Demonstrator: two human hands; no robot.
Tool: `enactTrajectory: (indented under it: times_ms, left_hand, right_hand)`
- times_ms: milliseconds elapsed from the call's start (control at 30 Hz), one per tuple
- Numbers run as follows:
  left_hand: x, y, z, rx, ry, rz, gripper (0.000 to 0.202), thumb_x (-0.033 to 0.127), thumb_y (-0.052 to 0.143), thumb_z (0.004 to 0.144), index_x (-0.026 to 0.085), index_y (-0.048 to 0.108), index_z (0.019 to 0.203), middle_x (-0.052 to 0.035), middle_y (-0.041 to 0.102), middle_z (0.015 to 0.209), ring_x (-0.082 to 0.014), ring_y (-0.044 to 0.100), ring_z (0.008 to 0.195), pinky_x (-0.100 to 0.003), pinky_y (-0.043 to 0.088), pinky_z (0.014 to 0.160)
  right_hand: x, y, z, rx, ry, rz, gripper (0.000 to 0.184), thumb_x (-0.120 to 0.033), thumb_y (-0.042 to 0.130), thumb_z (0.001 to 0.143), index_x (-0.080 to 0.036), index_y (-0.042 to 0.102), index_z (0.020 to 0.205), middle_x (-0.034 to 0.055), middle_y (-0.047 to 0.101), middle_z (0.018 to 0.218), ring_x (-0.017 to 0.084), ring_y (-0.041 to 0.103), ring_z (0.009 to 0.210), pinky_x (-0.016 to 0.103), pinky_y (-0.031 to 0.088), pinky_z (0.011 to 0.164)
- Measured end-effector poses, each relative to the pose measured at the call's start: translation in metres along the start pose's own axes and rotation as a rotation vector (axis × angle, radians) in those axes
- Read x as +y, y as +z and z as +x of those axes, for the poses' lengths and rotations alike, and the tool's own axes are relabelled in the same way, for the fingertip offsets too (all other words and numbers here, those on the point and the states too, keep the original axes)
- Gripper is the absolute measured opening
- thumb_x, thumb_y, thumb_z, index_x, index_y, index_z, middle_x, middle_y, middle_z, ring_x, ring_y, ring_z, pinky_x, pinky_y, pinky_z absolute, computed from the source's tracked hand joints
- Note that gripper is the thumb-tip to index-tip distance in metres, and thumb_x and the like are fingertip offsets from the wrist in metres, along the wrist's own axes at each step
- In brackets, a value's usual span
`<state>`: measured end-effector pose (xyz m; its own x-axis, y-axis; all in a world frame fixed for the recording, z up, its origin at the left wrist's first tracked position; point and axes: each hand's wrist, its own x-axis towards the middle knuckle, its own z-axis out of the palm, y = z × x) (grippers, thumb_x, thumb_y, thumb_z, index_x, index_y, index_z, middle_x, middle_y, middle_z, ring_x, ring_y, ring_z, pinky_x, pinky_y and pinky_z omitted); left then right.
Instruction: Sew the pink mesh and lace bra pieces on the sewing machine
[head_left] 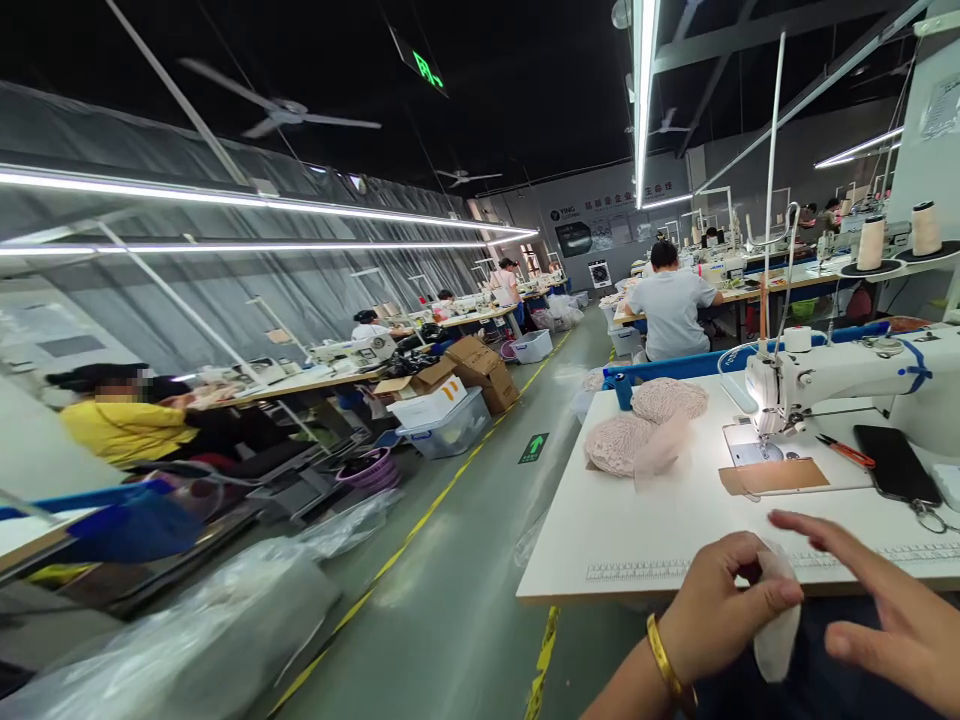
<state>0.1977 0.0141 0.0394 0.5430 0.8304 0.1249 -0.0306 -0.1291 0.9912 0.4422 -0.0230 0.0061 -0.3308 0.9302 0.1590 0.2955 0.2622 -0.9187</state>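
Left hand [721, 608] pinching thin, pale, oblong fabric piece [777, 642]; right hand [904, 618] splayed beside it.

Grey pleated curtains [255, 170] lined the left beneath a black ceiling [525, 70]. White tube lights [645, 90] hung above a glossy green floor [457, 590] marked with yellow-and-black tape [546, 650]; a white-topped table [570, 540] stood near right, a grey wall [536, 215] far off.

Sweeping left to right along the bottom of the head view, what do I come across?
Plastic-covered bundle → short floor tape → gold bracelet → left hand → pale fabric piece it pinches → open right hand.
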Motion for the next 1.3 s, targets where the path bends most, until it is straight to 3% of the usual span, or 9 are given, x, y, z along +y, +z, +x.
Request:
enactTrajectory:
  times_ms: [67, 133, 200, 433, 600, 833, 1000, 1200, 1300]
  left_hand:
    - [-0.007, 0.0, 0.001, -0.009, -0.051, -0.088, 0.062, 0.07, 0.089, 0.074, 0.016, 0.061, 0.079, -0.0007, 0.059, 0.08, -0.0148, 0.049, 0.075, -0.028, 0.038, 0.073]
    - [-0.014, -0.006, 0.005, 0.035, -0.09, -0.132, 0.065, 0.067, 0.096, 0.066, 0.017, 0.056, 0.078, 0.0021, 0.056, 0.076, -0.0133, 0.045, 0.073, -0.026, 0.036, 0.071]
    - [-0.019, -0.014, 0.01, 0.1, -0.118, -0.1, 0.066, 0.063, 0.1, 0.061, 0.019, 0.053, 0.078, 0.0053, 0.051, 0.071, -0.012, 0.042, 0.071, -0.025, 0.033, 0.068]
    - [-0.025, -0.028, 0.049, 0.051, -0.097, 0.16, 0.049, 0.059, 0.091, 0.074, 0.017, 0.065, 0.076, 0.0004, 0.06, 0.077, -0.0151, 0.049, 0.075, -0.028, 0.039, 0.072]
    - [-0.031, -0.031, 0.087, -0.067, -0.152, 0.123, 0.037, 0.048, 0.085, 0.076, 0.016, 0.068, 0.08, -0.0002, 0.061, 0.075, -0.0148, 0.049, 0.073, -0.028, 0.039, 0.07]
    - [-0.04, -0.037, 0.129, -0.034, -0.149, 0.156, 0.035, 0.048, 0.08, 0.078, 0.016, 0.066, 0.076, -0.0007, 0.057, 0.072, -0.0144, 0.046, 0.07, -0.027, 0.036, 0.066]
    - [-0.055, -0.038, 0.142, 0.04, -0.055, 0.192, 0.031, 0.043, 0.081, 0.077, 0.017, 0.065, 0.073, -0.0034, 0.064, 0.085, -0.0172, 0.053, 0.081, -0.028, 0.041, 0.074]
    - [-0.069, -0.039, 0.145, 0.075, -0.139, 0.131, 0.026, 0.038, 0.079, 0.078, 0.018, 0.063, 0.084, 0.0035, 0.054, 0.07, -0.0134, 0.046, 0.067, -0.026, 0.035, 0.063]
    - [-0.069, -0.039, 0.146, 0.097, -0.108, 0.188, 0.024, 0.037, 0.078, 0.079, 0.018, 0.063, 0.076, 0.0029, 0.052, 0.068, -0.0138, 0.045, 0.067, -0.027, 0.034, 0.063]
  right_hand:
    - [-0.008, 0.011, 0.021, -0.103, 0.022, 0.241, 0.06, -0.074, 0.072, 0.092, -0.029, 0.066, 0.132, 0.0093, 0.069, 0.128, 0.034, 0.062, 0.122, 0.045, 0.053, 0.105]
    - [-0.009, 0.021, 0.036, -0.133, 0.081, 0.371, 0.05, -0.074, 0.069, 0.095, -0.024, 0.066, 0.1, 0.0014, 0.063, 0.092, 0.022, 0.059, 0.088, 0.032, 0.051, 0.078]
    - [-0.005, 0.025, 0.044, -0.158, 0.122, 0.392, 0.051, -0.072, 0.069, 0.096, -0.023, 0.058, 0.087, -0.0032, 0.05, 0.08, 0.017, 0.046, 0.076, 0.028, 0.041, 0.069]
    - [0.011, 0.001, 0.063, -0.097, 0.108, 0.225, 0.042, -0.066, 0.056, 0.106, -0.025, 0.056, 0.098, -0.0006, 0.053, 0.095, 0.021, 0.05, 0.089, 0.032, 0.043, 0.081]
    - [0.026, -0.019, 0.08, -0.016, 0.128, 0.083, 0.045, -0.067, 0.052, 0.107, -0.024, 0.058, 0.094, -0.0017, 0.052, 0.087, 0.02, 0.046, 0.082, 0.032, 0.04, 0.075]
    - [0.057, -0.036, 0.104, 0.027, 0.168, 0.003, 0.046, -0.071, 0.054, 0.105, -0.027, 0.064, 0.11, -0.0021, 0.051, 0.085, 0.021, 0.049, 0.082, 0.032, 0.041, 0.073]
    - [0.073, -0.037, 0.124, 0.025, 0.093, 0.018, 0.047, -0.068, 0.051, 0.107, -0.025, 0.062, 0.096, -0.0007, 0.052, 0.086, 0.021, 0.049, 0.082, 0.033, 0.043, 0.074]
    - [0.075, -0.033, 0.135, 0.065, 0.051, 0.006, 0.047, -0.064, 0.05, 0.109, -0.025, 0.067, 0.09, 0.0029, 0.063, 0.089, 0.024, 0.059, 0.087, 0.035, 0.047, 0.078]
    - [0.076, -0.033, 0.133, 0.08, 0.023, -0.065, 0.045, -0.061, 0.05, 0.11, -0.026, 0.07, 0.09, 0.0037, 0.066, 0.089, 0.025, 0.062, 0.086, 0.036, 0.047, 0.078]
